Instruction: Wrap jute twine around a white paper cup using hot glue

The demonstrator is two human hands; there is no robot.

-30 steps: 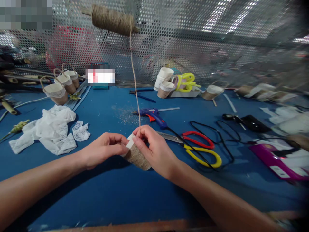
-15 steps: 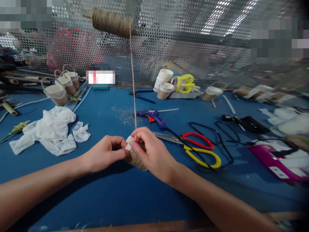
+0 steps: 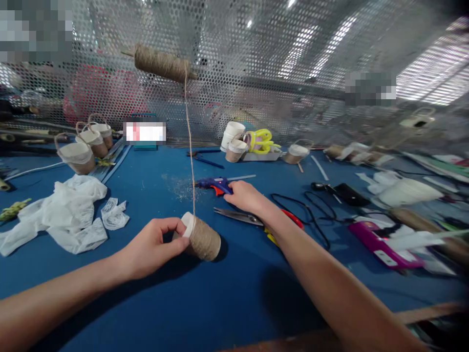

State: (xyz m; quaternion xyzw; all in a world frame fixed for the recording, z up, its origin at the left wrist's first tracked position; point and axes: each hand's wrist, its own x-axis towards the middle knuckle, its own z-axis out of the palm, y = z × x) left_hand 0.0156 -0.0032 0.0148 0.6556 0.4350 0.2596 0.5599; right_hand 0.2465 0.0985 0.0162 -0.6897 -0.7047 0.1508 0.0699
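Blue desk (image 3: pixel 146 308), mesh wall (image 3: pixel 227 95) at twelve; your left hand (image 3: pixel 156 244) pinches twine-wrapped cup (image 3: pixel 205 239), right hand (image 3: pixel 245 196) touches glue gun (image 3: pixel 210 183), closure unclear.

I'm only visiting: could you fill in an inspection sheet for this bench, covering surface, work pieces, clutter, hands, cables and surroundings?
Surface: blue tabletop, specks near the glue gun.
Work pieces: tilted twine-wrapped cup, its twine running up to a spool.
Clutter: white lace, scissors, pliers, handled cups.
Hands: left hand pinches the cup's rim; right hand at the glue gun's handle, grip partly hidden.
Cables: black cable looped loosely right of the scissors' blades.
Surroundings: perforated screen behind the tabletop.
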